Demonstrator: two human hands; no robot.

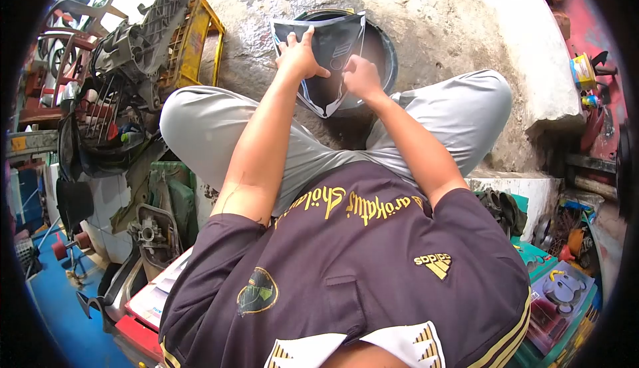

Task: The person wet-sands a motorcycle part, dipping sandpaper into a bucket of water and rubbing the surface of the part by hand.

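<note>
A dark, glossy panel with pale edges [323, 43] rests over a round black basin [388, 58], tapering to a point near my lap. My left hand [301, 56] lies on the panel's left part with its fingers spread. At the panel's right edge is my right hand [361, 76], its fingers curled in; whatever they hold, if anything, is too small to make out. Small oval slots show in the panel between my two hands. The basin's inside is mostly hidden under the panel.
A yellow crate [193, 42] and a grey metal engine casing [143, 45] stand at the left. Stained concrete floor [442, 28] surrounds the basin. A white ledge [526, 55] and a yellow can [583, 72] are at the right. My crossed legs flank the basin.
</note>
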